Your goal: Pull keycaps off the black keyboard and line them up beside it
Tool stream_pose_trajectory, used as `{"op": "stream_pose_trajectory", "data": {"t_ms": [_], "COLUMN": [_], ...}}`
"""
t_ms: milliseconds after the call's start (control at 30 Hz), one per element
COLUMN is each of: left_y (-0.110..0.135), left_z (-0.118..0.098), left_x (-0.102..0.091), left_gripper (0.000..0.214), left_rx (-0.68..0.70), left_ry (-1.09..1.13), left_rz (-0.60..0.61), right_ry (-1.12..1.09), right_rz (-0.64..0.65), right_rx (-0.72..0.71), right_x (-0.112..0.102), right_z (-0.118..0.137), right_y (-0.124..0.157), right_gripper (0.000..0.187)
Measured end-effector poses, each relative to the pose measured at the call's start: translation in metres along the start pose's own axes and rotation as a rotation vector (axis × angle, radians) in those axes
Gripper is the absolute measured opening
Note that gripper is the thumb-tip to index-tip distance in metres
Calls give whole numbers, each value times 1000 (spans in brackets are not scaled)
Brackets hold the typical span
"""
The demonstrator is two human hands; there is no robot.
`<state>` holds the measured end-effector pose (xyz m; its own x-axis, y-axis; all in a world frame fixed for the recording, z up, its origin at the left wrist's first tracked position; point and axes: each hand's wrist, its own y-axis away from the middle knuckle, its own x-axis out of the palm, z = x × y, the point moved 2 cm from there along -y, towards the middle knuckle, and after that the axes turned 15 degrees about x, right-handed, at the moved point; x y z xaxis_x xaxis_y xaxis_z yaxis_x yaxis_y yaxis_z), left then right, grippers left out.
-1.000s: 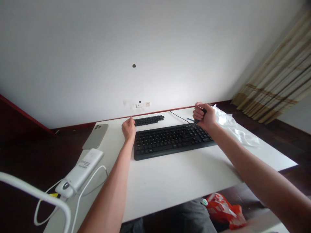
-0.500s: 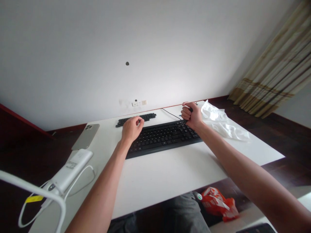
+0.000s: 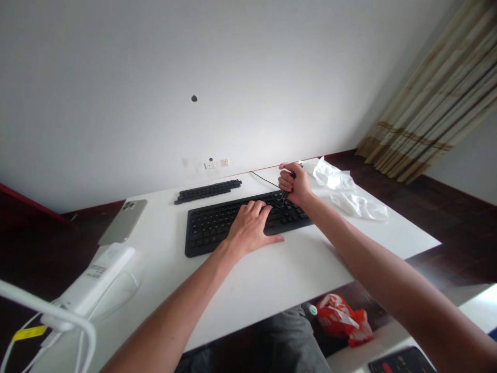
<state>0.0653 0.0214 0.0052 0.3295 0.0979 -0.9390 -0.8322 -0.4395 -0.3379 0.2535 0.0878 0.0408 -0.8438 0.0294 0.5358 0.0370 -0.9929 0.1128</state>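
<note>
A black keyboard (image 3: 209, 224) lies on the white table, its cable running off the back. My left hand (image 3: 250, 228) rests over its middle keys, fingers bent onto them and thumb stretched out toward the front edge. Above the right part, my right hand (image 3: 295, 185) is closed in a fist around a keycap puller (image 3: 283, 198), whose thin wire ends reach down to the keys. The handle is mostly hidden by my fingers. Behind the keyboard lie rows of loose black keycaps (image 3: 209, 190) set close together.
At the left are a phone (image 3: 123, 221) and a white power strip (image 3: 95, 280) with cables. Crumpled white plastic (image 3: 337, 178) lies at the right rear. A white bar (image 3: 42, 303) crosses the lower left. Below the table edge sits a red plastic bag (image 3: 341, 318).
My left hand has come from the keycaps behind the keyboard, where its fingers were pinched, onto the middle keys and spread. My right hand stays over the right keys with the puller.
</note>
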Motion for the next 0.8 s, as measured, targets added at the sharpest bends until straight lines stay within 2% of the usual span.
{"op": "stream_pose_trajectory", "data": {"t_ms": [133,467,800], "left_y": [-2,-6,-7], "left_z": [-1,2,2], "left_x": [2,6,6], "left_gripper": [75,70,69], "left_rx": [-13,-88,-91], "left_ry": [1,162,180], "left_rz": [19,-8,-6], "right_ry": [7,-6,-55], "right_rz": [-8,-4,63], "right_rx": [14,37,72], "right_x": [1,1,-3], "right_z": [-1,-3,-4], "right_y": [0,1,-2], "right_gripper": [9,14,9]}}
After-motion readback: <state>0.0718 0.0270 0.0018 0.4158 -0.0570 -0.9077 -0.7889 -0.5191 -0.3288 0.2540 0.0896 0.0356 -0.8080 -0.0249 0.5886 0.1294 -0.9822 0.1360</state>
